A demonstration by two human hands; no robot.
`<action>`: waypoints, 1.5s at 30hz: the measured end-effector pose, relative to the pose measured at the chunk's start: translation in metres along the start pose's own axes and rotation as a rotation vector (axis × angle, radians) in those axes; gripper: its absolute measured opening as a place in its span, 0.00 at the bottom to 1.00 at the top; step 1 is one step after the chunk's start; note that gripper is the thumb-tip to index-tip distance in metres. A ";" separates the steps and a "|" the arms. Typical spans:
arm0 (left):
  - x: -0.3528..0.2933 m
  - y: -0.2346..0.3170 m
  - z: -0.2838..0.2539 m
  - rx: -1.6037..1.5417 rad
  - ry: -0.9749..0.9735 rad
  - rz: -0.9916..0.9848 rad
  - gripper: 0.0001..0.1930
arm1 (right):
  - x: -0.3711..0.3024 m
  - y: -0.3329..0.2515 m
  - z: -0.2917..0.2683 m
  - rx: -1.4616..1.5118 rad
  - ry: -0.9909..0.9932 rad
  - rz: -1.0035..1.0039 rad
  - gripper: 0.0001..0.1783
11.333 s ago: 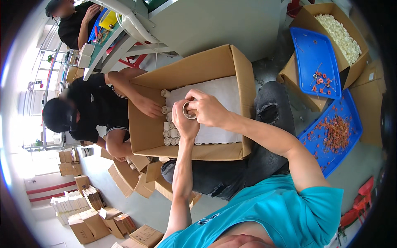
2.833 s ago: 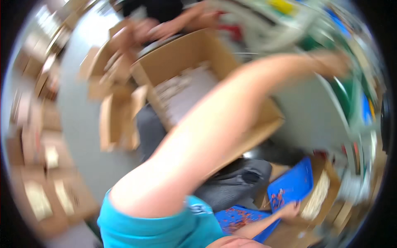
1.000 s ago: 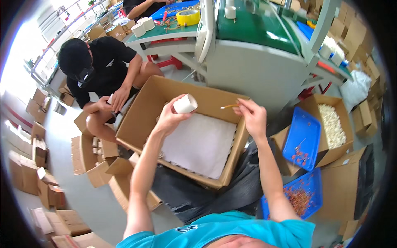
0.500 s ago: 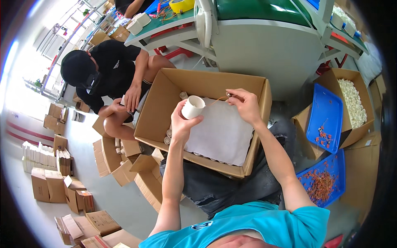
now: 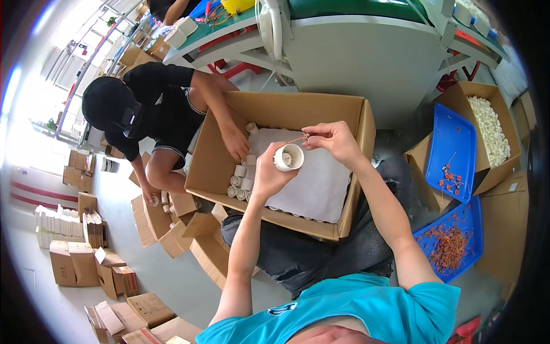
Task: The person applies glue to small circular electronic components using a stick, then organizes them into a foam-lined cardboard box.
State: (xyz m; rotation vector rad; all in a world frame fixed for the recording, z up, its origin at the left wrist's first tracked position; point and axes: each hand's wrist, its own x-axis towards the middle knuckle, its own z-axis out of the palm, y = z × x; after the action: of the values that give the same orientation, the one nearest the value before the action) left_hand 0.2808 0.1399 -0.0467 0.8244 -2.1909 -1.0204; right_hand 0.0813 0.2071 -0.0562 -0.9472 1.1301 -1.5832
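Observation:
My left hand (image 5: 268,176) is wrapped round a white cylindrical cup-shaped housing (image 5: 293,163), its open end tilted towards me and a small white post visible inside. An orange wire (image 5: 295,140) runs from beside the housing to my right hand (image 5: 337,143). Thumb and fingers of that hand pinch a small metal part (image 5: 306,136) at the wire's end. Both hands are above an open cardboard box (image 5: 286,104) lined with a white sheet (image 5: 321,189). Several white cylinders (image 5: 236,180) lie along the box's left side.
At the left, a co-worker has one hand (image 5: 235,143) inside the box and another at a smaller carton (image 5: 144,221). On the right are two blue trays (image 5: 452,129) with orange-wired parts (image 5: 448,247) and a carton of white pieces (image 5: 488,129). A grey machine (image 5: 361,57) stands behind.
My left hand has moved right and tilted the housing's opening towards me. My right hand has shifted left, closer to it. The co-worker has reached into the box, where more white cylinders show.

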 end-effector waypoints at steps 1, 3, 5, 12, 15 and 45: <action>0.000 0.002 0.002 -0.020 -0.011 -0.032 0.24 | -0.001 0.000 -0.001 0.029 -0.030 0.017 0.11; -0.002 0.008 0.002 -0.043 -0.029 -0.021 0.24 | 0.001 0.007 -0.005 -0.081 0.034 -0.033 0.11; -0.006 0.006 0.000 -0.063 -0.047 -0.006 0.24 | 0.002 0.011 -0.004 -0.190 0.100 -0.087 0.12; -0.004 0.001 -0.003 -0.346 -0.160 0.051 0.23 | -0.002 0.014 0.002 -0.454 0.236 -0.297 0.11; 0.000 -0.005 0.000 -0.132 0.095 0.114 0.25 | 0.002 0.008 -0.001 -0.567 0.393 -0.494 0.10; 0.008 -0.014 0.011 -0.015 0.323 0.253 0.32 | -0.034 -0.006 0.032 -0.801 0.211 -0.917 0.18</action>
State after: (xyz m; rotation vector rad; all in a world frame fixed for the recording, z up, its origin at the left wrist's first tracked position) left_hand 0.2718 0.1320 -0.0626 0.6344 -1.9482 -0.7230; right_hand 0.1183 0.2331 -0.0434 -2.0802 1.6587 -1.9740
